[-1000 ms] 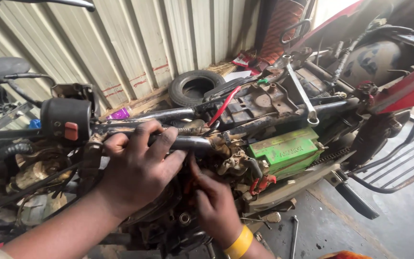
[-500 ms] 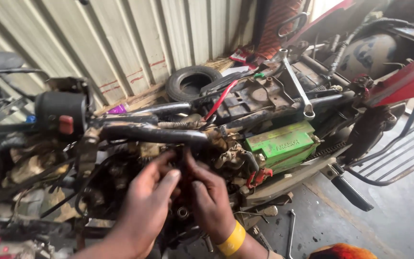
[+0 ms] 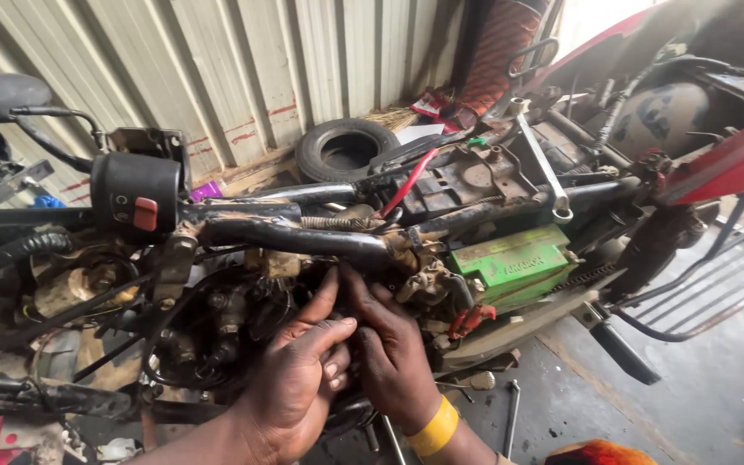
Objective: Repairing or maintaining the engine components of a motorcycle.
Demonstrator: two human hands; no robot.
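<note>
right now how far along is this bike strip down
Done: the frame tube lies bare, and the green battery and wiring are exposed. In hand: the left hand and right hand press together into the engine area below the tube; what they grip is hidden. Left: a spanner rests on top and a tyre lies aside.

Even daylight, blown-out glare top right; engine recess beneath frame tube (image 3: pixel 303 237) in shadow; sharp focus, edges slightly bowed.
</note>
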